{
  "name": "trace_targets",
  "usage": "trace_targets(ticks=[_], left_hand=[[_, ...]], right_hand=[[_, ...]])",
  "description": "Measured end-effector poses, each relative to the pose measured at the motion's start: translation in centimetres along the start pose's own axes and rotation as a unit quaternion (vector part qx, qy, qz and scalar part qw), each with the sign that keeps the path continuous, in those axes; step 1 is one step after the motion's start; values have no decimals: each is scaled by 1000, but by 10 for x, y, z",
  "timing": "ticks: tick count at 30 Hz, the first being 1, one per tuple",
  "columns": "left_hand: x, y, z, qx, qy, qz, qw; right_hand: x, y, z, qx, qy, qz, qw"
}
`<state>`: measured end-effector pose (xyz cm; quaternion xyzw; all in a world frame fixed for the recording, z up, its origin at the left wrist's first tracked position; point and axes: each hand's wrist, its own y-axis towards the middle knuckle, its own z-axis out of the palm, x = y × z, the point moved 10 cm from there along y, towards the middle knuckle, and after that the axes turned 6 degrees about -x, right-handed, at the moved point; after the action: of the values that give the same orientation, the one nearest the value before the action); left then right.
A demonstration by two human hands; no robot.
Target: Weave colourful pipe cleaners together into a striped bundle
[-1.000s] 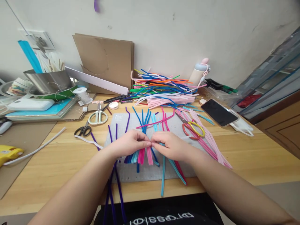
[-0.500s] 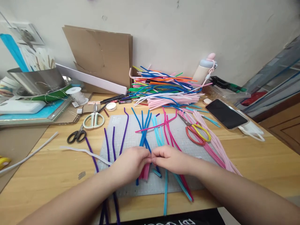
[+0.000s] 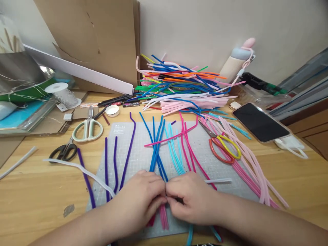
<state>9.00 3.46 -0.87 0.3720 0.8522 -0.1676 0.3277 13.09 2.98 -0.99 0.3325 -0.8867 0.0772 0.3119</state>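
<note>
My left hand (image 3: 143, 198) and my right hand (image 3: 191, 200) meet fingertip to fingertip low over the grey cutting mat (image 3: 121, 130). Both are closed in a pinch; whatever sits between the fingers is hidden or too small to make out. Just beyond them lie crossed blue pipe cleaners (image 3: 154, 153). Short pink pipe cleaners (image 3: 163, 218) show below the fingertips. Purple pipe cleaners (image 3: 129, 147) lie on the left of the mat. Light blue pipe cleaners (image 3: 177, 162) and magenta pipe cleaners (image 3: 188, 147) spread out past my right hand.
Scissors with red and yellow handles (image 3: 221, 160) rest at the right, beside long pale pink pipe cleaners (image 3: 256, 164) and a phone (image 3: 261, 122). White-handled scissors (image 3: 88, 139) and black scissors (image 3: 57, 153) lie left. A mixed pipe cleaner pile (image 3: 184, 85) and a bottle (image 3: 233, 65) stand behind.
The view has come closer and tipped downward, so the hands appear lower and larger. They still pinch together. A white strip now shows more fully beyond my right wrist.
</note>
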Motion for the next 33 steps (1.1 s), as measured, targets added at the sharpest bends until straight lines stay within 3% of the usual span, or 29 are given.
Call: trace_targets(ticks=[4,8,23,28,33], left_hand=[[-9,1,3,29,6,44,999],[-8,1,4,40,-3,41,998],[2,-1,-4,43,-72,-6,996],[14,-2,-24,-3,-70,-68,995],[23,-1,-28,-41,-76,-99,991]], right_hand=[[6,-2,6,4,-5,-63,998],[8,-4,6,2,1,-85,996],[5,-3,-5,-21,3,-49,999],[-1,-2,-23,-46,-22,-13,999],[0,-1,-30,-51,9,14,999]])
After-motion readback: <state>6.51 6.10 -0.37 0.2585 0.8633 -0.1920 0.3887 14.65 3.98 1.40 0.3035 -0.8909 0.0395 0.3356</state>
